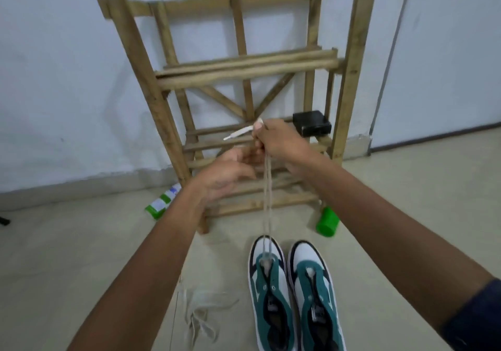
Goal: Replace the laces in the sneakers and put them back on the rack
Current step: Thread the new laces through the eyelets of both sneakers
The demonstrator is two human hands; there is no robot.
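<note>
While the right hand [273, 139] pinches both lace [267, 201] ends pulled up from the left sneaker [268, 293], the left hand [230, 171] at 9 o'clock, fingers loose, must thread next holes.

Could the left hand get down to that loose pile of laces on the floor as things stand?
Probably yes. The left hand is up by the lace that the right hand pinches. The loose laces lie on bare floor left of the sneakers, below the left arm, nothing over them.
</note>
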